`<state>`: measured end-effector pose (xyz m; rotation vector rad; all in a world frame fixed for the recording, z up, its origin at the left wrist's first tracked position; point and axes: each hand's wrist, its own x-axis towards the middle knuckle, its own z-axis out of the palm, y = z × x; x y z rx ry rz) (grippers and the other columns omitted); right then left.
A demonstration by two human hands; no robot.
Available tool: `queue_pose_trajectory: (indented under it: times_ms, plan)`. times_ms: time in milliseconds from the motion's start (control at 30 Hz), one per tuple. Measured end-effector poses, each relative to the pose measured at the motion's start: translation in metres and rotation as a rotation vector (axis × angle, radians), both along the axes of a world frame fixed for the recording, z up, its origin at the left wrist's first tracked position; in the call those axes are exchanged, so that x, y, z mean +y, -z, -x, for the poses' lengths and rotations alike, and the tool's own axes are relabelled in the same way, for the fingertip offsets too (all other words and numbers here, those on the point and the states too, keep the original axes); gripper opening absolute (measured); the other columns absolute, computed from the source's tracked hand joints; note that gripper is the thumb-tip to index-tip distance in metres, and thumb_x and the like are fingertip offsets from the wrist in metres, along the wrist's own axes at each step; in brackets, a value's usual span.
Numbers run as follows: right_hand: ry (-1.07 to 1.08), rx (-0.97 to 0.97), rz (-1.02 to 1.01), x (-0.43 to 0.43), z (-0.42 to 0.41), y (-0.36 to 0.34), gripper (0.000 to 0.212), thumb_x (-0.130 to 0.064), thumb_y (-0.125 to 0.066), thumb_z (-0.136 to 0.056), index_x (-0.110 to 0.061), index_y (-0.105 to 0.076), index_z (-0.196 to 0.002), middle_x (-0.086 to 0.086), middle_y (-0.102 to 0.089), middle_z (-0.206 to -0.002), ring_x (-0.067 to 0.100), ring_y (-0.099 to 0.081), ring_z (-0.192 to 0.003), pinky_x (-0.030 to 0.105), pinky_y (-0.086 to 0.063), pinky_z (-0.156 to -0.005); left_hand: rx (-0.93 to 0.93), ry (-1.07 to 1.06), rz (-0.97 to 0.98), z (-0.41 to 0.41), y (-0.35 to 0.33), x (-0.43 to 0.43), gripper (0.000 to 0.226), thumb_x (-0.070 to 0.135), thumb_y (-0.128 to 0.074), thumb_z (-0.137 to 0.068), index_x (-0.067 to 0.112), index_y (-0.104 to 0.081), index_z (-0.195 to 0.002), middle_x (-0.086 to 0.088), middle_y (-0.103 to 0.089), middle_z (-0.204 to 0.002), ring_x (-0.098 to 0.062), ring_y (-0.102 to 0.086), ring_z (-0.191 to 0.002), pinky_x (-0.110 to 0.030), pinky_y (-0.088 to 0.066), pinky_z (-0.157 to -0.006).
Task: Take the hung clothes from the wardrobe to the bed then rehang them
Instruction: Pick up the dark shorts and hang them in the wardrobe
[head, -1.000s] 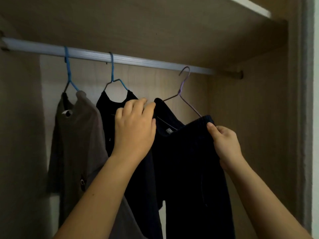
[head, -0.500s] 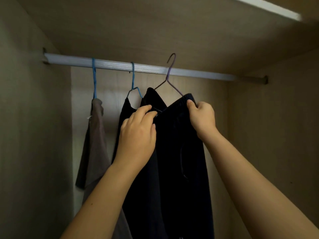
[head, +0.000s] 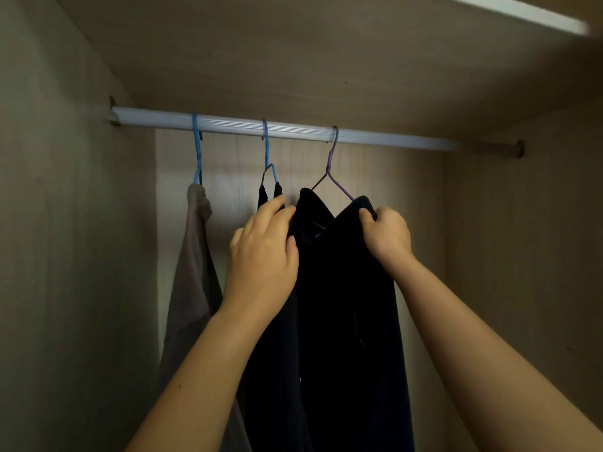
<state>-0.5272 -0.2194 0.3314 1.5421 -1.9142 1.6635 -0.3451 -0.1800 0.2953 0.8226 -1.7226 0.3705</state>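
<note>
Purple wire makes up the hanger [head: 331,166] that matters, its hook sitting over the pale rail [head: 385,142] at the right of the row; a dark garment [head: 346,305] hangs from it. The left hand [head: 261,252] curls its fingers round the garment's left shoulder; the right hand [head: 388,236] pinches the right shoulder where the cloth covers the wire.

Whether this piece is about to be lifted off or is being settled on the rail cannot be read from one view (the bed is out of sight); in either case the care looks the same. Both shoulders should rise or sink level, so the hook passes straight over the rail and does not twist; the grip should take wire and cloth together, since loose fabric could slide off a thin hanger; the left hand should stay clear of the neighbour just beside it.

Inside the wardrobe [head: 65,223] the rail carries three pieces: a grey garment [head: 192,272] on a blue hanger [head: 196,151] at the left; a second dark garment [head: 270,370] on another blue hanger [head: 266,151] in the middle; the held one at the right.
</note>
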Motion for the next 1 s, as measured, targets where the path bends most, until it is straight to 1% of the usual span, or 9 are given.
queue_pose_trajectory:
  times_ms: [133, 233, 367, 500, 633, 733, 833, 900, 1000]
  plan:
    - [-0.058, 0.010, 0.015, 0.006, 0.001, 0.004, 0.030, -0.028, -0.039, -0.096, 0.000, -0.052, -0.096, 0.015, -0.055, -0.092, 0.035, -0.055, -0.093, 0.031, -0.033, -0.068, -0.005, -0.019, -0.012, -0.002, 0.006, 0.004, 0.042, 0.009, -0.050, -0.088, 0.010, -0.047, -0.130, -0.002, -0.041, -0.143, -0.019, -0.039, -0.131, -0.040, -0.029, -0.107]
    - [-0.093, -0.021, 0.061, 0.020, 0.002, 0.014, 0.032, -0.027, -0.038, -0.097, 0.000, -0.049, -0.112, 0.017, -0.058, -0.107, 0.034, -0.054, -0.103, 0.030, -0.034, -0.074, -0.019, -0.025, -0.002, -0.007, 0.013, 0.009, 0.042, 0.009, -0.052, -0.087, 0.009, -0.048, -0.129, -0.003, -0.042, -0.142, -0.021, -0.040, -0.130, -0.039, -0.029, -0.106]
    - [-0.075, -0.002, 0.101, 0.049, 0.007, 0.044, 0.032, -0.025, -0.044, -0.094, -0.005, -0.048, -0.119, 0.015, -0.055, -0.123, 0.030, -0.052, -0.111, 0.028, -0.035, -0.082, 0.011, -0.013, 0.052, -0.015, 0.040, 0.022, 0.039, 0.016, -0.051, -0.086, 0.011, -0.053, -0.124, -0.006, -0.049, -0.137, -0.021, -0.044, -0.124, -0.035, -0.029, -0.100]
    - [-0.069, -0.050, 0.034, 0.094, 0.010, 0.096, 0.035, -0.024, -0.051, -0.091, -0.011, -0.045, -0.124, -0.003, -0.051, -0.110, 0.011, -0.048, -0.099, 0.026, -0.036, -0.083, 0.022, 0.103, 0.048, -0.011, 0.086, 0.045, 0.036, 0.019, -0.046, -0.084, 0.013, -0.057, -0.119, -0.005, -0.053, -0.131, -0.015, -0.042, -0.117, -0.035, -0.034, -0.098]
    - [0.018, -0.059, -0.123, 0.142, 0.010, 0.158, 0.036, -0.023, -0.054, -0.090, -0.013, -0.045, -0.122, -0.006, -0.051, -0.102, 0.010, -0.048, -0.092, 0.025, -0.035, -0.077, 0.023, 0.253, 0.038, -0.006, 0.130, 0.072, 0.027, 0.014, -0.048, -0.086, 0.013, -0.062, -0.109, -0.003, -0.060, -0.118, -0.013, -0.050, -0.104, -0.032, -0.041, -0.090]
    - [0.145, -0.064, -0.233, 0.179, 0.006, 0.211, 0.038, -0.022, -0.058, -0.087, -0.012, -0.046, -0.121, -0.006, -0.050, -0.102, 0.011, -0.047, -0.092, 0.024, -0.033, -0.076, -0.034, 0.388, -0.074, -0.010, 0.167, 0.088, 0.026, 0.017, -0.046, -0.087, 0.014, -0.061, -0.108, -0.001, -0.061, -0.113, -0.010, -0.050, -0.101, -0.028, -0.040, -0.087]
    - [0.250, -0.064, -0.375, 0.216, -0.003, 0.266, 0.039, -0.022, -0.062, -0.085, -0.008, -0.049, -0.118, -0.004, -0.050, -0.102, 0.015, -0.051, -0.094, 0.025, -0.035, -0.077, -0.102, 0.496, -0.259, -0.019, 0.214, 0.097, 0.026, 0.020, -0.045, -0.086, 0.017, -0.060, -0.107, 0.001, -0.061, -0.110, -0.010, -0.051, -0.101, -0.026, -0.040, -0.086]
    - [0.309, -0.071, -0.506, 0.243, -0.013, 0.304, 0.039, -0.020, -0.064, -0.083, -0.005, -0.051, -0.116, 0.002, -0.054, -0.104, 0.024, -0.056, -0.100, 0.028, -0.038, -0.078, -0.161, 0.560, -0.409, -0.031, 0.249, 0.102, 0.027, 0.022, -0.043, -0.085, 0.018, -0.058, -0.107, 0.002, -0.061, -0.109, -0.009, -0.050, -0.102, -0.024, -0.040, -0.085]
    - [0.390, -0.155, -0.721, 0.284, -0.042, 0.356, 0.046, -0.020, -0.065, -0.083, -0.003, -0.049, -0.122, 0.016, -0.056, -0.115, 0.030, -0.057, -0.108, 0.035, -0.044, -0.089, -0.290, 0.626, -0.628, -0.057, 0.295, 0.113, 0.029, 0.028, -0.043, -0.086, 0.019, -0.055, -0.110, 0.004, -0.059, -0.113, -0.008, -0.050, -0.104, -0.018, -0.041, -0.085]
